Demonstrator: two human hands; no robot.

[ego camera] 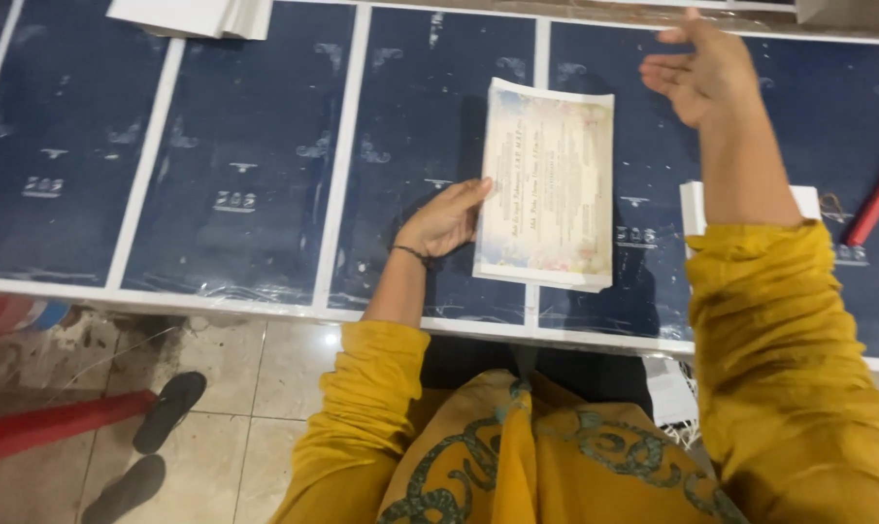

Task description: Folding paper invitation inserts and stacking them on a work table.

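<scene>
1. A stack of printed sheets (548, 184), pale with a floral border, lies flat on the counter (245, 146), on dark blue panels divided by white strips. Its long axis runs away from the person, tilted slightly.
2. The left hand (446, 221) rests on the counter at the stack's lower left edge. Its fingertips (478, 186) touch that long side, fingers loosely extended; the grip pinches nothing.
3. The right hand (699, 73) is raised above the counter, beyond the stack's far right corner, well apart from it. Its fingers are spread and slightly curled, holding nothing.
4. The stack lies directly right of the left hand, which is much the nearer.
5. More white paper (199, 16) sits at the far left edge, and a red rod (876, 202) lies at the right.
</scene>
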